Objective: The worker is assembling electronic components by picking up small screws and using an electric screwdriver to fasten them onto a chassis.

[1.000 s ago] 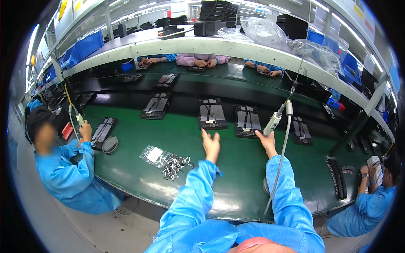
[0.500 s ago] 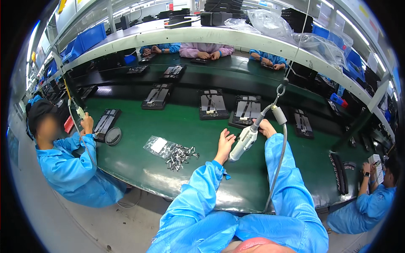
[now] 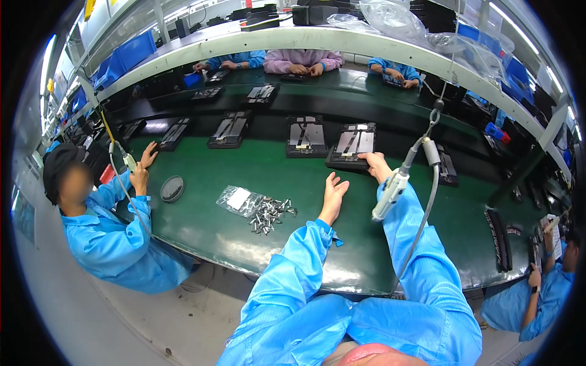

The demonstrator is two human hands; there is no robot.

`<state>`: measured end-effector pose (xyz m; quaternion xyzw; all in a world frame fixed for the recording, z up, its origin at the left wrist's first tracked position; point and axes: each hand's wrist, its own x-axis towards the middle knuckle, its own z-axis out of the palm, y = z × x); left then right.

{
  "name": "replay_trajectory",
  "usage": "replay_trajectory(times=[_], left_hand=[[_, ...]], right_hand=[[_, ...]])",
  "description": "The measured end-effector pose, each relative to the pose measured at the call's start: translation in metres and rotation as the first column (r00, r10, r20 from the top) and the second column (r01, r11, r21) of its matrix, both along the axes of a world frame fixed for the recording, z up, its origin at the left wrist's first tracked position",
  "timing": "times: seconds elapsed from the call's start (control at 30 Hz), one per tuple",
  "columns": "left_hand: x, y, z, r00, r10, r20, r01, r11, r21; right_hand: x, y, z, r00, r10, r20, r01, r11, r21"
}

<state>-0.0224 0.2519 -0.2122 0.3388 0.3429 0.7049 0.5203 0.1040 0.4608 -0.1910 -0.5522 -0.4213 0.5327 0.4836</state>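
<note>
An opened tablet-like device (image 3: 355, 141), with a dark frame and grey panels inside, lies at the far side of the green work surface. My right hand (image 3: 376, 166) grips its near right corner, thumb on top. Nearer to me, my left hand (image 3: 332, 198) hovers with nothing in it, its fingers apart. A pale electric screwdriver (image 3: 390, 196) hangs on a cable in front of my right forearm. A heap of small metal screw-like parts (image 3: 271, 215) lies left of my left hand, beside a clear plastic bag (image 3: 238, 201) with a white label.
More opened devices (image 3: 307, 137) stand in a row along the dark strip beyond. At left, a co-worker (image 3: 116, 226) holds another screwdriver near a round dish (image 3: 173, 189). A shelf beam (image 3: 342, 40) crosses overhead. Dark strips (image 3: 499, 241) lie at right near another person.
The device has shifted slightly left with my right hand on it. The hanging screwdriver has swung right. The left co-worker's device now stands farther away in the row.
</note>
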Motion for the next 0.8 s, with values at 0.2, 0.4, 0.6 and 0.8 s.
replay_trajectory(times=[0.2,0.4,0.6,0.8], left_hand=[[-0.035,-0.007,-0.010,0.902,0.104,0.418,-0.052,0.990,-0.134],[-0.028,-0.022,0.005,0.987,0.156,0.038,-0.152,0.984,-0.092],[-0.036,-0.033,-0.015,0.934,0.132,-0.331,-0.174,0.980,-0.101],[-0.053,-0.155,0.027,0.785,-0.063,-0.617,0.015,0.996,-0.084]], right_hand=[[0.024,-0.091,0.025,0.702,0.497,-0.510,-0.648,0.742,-0.168],[0.089,-0.168,0.085,0.783,0.550,-0.292,-0.551,0.830,0.085],[0.078,-0.248,0.104,0.831,0.527,0.179,-0.547,0.714,0.436],[0.104,-0.286,0.108,0.977,0.171,0.130,-0.215,0.784,0.583]])
